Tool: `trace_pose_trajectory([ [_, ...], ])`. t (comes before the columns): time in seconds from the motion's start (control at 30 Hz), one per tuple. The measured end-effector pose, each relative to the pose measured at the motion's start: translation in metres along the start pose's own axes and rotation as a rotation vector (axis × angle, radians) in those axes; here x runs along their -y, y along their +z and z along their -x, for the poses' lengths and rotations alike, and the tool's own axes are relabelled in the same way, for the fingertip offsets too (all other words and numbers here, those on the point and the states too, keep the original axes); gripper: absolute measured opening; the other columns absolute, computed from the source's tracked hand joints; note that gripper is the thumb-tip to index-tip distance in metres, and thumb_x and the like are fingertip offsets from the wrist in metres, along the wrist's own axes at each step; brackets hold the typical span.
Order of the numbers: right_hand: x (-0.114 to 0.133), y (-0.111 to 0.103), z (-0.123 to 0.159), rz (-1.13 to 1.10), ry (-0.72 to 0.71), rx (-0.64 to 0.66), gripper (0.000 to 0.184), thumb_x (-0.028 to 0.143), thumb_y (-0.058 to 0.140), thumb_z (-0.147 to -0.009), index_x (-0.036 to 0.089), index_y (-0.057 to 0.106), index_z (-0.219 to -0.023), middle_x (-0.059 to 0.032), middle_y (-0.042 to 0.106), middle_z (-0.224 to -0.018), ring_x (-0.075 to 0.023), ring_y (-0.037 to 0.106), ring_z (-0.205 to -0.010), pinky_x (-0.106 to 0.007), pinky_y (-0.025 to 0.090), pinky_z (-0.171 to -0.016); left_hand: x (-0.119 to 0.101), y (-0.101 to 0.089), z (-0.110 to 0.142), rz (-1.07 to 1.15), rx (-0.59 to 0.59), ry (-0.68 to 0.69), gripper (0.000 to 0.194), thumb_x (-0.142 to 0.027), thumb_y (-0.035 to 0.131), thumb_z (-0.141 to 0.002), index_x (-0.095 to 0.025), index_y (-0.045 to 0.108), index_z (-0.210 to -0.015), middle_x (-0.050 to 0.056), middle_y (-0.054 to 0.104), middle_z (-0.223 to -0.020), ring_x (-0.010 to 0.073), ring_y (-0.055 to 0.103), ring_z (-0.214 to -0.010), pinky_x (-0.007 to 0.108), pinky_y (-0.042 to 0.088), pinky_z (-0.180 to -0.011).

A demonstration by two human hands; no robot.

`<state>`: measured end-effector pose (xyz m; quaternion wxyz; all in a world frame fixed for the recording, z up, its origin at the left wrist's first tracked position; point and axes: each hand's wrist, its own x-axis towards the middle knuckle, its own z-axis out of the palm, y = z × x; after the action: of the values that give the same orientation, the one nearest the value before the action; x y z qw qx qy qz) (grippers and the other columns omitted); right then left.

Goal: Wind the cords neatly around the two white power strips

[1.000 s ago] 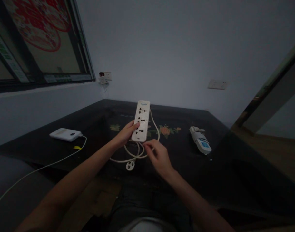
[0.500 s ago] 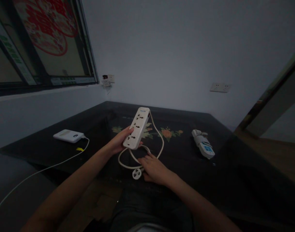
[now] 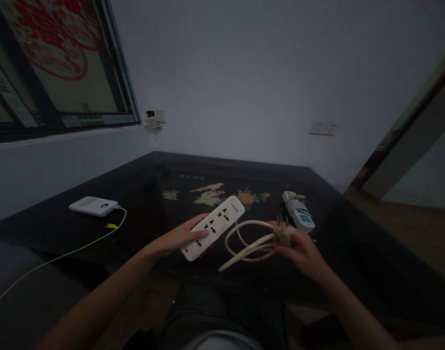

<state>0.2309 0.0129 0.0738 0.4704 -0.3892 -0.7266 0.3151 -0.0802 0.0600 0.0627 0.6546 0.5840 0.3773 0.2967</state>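
My left hand (image 3: 187, 236) is closed around the lower end of a white power strip (image 3: 219, 221), thumb on its socket face. The strip is tilted, its far end pointing up and to the right. My right hand (image 3: 298, 245) grips the strip's plug (image 3: 281, 233) with its prongs pointing up, along with part of the cord. Loops of the off-white cord (image 3: 249, 250) hang between the two hands, above the dark table (image 3: 142, 194).
A second power strip (image 3: 298, 212), cord wrapped around it, lies on the table at right. At left is a white power-bank-like device (image 3: 93, 206) with a white cable (image 3: 69, 253) and a yellow tag. Wall sockets (image 3: 323, 128) sit behind.
The power strip has come down and tilted further right in my left hand. My right hand has moved right and up, now holding the plug and carrying the cord loops with it.
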Motion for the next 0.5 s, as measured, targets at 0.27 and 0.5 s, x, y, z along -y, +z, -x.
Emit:
trace_pose_trajectory([
  [0.27,-0.012,0.003,-0.032,-0.451,0.335,-0.088,0.042,0.057,0.064,-0.073,0.018,0.051,-0.069,0.0095,0.031,-0.051,-0.0035,0.021,-0.040,-0.017,0.015,-0.036,0.006,0.024,0.007,-0.019,0.404,-0.093,0.062,-0.040,0.071,-0.072,-0.026,0.051,-0.130,0.009,0.066,-0.105,0.0189,0.065,-0.076,0.027,0.051,-0.064],
  [0.5,-0.033,0.044,-0.032,-0.450,0.480,0.107,0.041,0.054,0.066,-0.072,0.014,0.059,-0.069,0.0091,0.036,-0.048,-0.0035,0.027,-0.039,-0.016,0.016,-0.036,0.014,0.049,0.014,-0.051,0.398,0.038,0.060,-0.042,0.075,-0.066,-0.023,0.059,-0.121,0.007,0.066,-0.108,0.0220,0.061,-0.094,0.027,0.049,-0.075],
])
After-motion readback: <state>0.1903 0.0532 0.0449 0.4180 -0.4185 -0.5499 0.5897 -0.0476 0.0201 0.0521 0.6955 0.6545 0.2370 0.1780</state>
